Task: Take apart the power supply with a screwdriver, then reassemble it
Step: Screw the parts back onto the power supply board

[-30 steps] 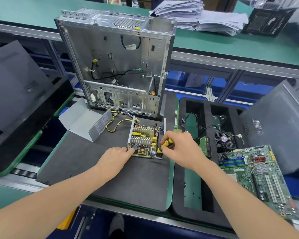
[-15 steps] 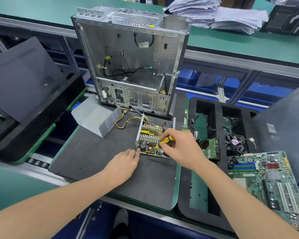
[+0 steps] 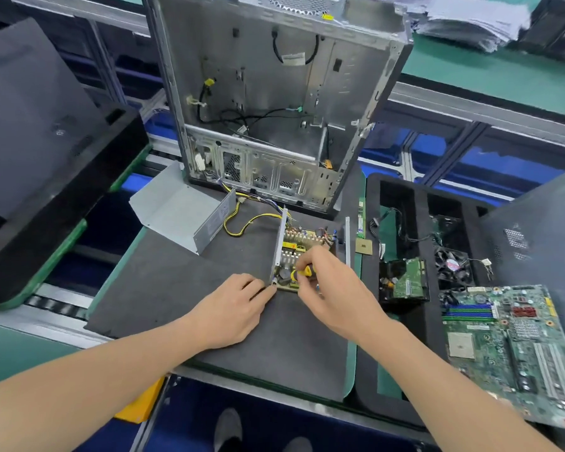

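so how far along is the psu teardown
Done: the grey cover is off and lies left of the open power supply. In hand: right hand works a yellow-handled screwdriver at the board's near edge while left hand steadies the near corner. Left: freeing the board, then reassembly.

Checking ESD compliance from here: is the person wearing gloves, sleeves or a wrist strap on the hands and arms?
No. The left hand and right hand are bare, with no gloves, rings, watch or strap visible. Both forearms are uncovered right to the picture's edge, so no sleeves show.
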{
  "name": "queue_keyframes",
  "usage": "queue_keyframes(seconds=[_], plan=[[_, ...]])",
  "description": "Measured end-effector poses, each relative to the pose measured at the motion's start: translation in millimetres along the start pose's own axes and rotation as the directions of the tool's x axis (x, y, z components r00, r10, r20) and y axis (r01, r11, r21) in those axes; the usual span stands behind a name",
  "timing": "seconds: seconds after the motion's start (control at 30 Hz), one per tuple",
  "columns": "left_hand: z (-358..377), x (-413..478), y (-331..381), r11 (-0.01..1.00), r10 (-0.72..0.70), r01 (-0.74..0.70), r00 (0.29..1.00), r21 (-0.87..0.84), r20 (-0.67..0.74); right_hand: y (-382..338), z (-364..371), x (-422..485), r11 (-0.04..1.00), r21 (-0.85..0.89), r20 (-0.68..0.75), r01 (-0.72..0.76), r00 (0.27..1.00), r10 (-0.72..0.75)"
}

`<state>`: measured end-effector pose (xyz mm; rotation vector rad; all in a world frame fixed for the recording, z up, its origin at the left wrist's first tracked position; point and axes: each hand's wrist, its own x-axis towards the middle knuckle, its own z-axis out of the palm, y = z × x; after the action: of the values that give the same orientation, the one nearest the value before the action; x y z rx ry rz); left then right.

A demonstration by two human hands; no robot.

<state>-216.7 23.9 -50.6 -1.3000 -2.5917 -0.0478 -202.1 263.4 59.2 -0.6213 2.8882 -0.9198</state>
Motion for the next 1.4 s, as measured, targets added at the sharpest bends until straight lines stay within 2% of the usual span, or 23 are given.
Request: queue_keyframes(seconds=[0.3, 0.5, 0.83, 1.4], plan=[[2.9, -1.8, -5.2, 0.99, -0.016, 0.004, 0.996, -0.144, -0.084, 2.8, 5.2, 4.2, 1.0, -0.003, 0.015, -0.019, 1.0, 0.019], [3.8, -3.3, -1.6, 0.987, -0.057, 0.041, 0.993, -0.157, -0.099, 8.4, 8.4, 2.0, 1.0, 0.011, 0.048, -0.002, 0.999, 0.001], [7.9, -4.8, 2.0, 0.983, -0.093, 0.073, 0.99, -0.17, -0.107, 10.0, 9.0, 1.6, 0.999, 0.005, 0.023, 0.039, 0.999, -0.039], [13.0, -4.5, 0.9, 0.974, -0.107, 0.08, 0.988, -0.211, -0.116, 10.5, 1.1, 13.9, 0.998, -0.015, 0.094, 0.062, 0.994, -0.061]])
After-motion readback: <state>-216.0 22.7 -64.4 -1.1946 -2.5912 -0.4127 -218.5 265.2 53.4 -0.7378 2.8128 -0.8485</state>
